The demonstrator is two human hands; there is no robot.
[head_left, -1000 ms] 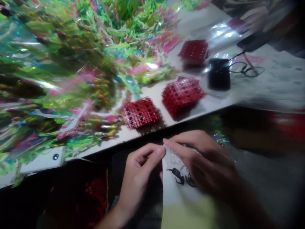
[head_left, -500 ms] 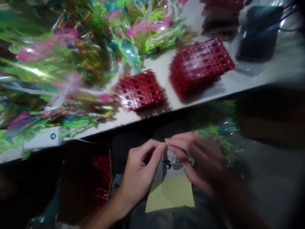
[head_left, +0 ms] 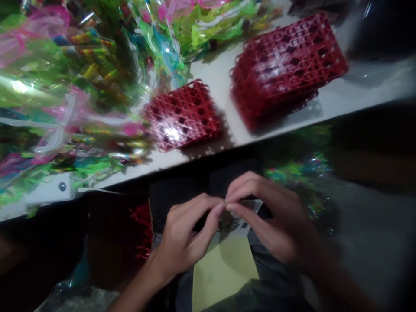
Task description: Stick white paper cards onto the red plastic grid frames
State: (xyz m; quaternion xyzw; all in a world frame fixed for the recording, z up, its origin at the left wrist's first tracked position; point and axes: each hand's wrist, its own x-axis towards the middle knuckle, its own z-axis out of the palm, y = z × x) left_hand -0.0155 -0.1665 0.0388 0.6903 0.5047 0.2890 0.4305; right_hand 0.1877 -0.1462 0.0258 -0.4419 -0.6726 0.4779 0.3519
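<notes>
Tiny pale piece (head_left: 225,202) is sitting pinched between our left hand (head_left: 183,234) and right hand (head_left: 276,221), both grips closed, above a printed label (head_left: 235,224). We are risking dropping it onto the yellow card (head_left: 224,277) if pressure slackens.

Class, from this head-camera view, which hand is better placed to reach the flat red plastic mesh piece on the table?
Probably the left hand: it lies almost straight below the flat red mesh piece, while the right hand sits nearer the taller red stack. Their fingertips meet.
</notes>
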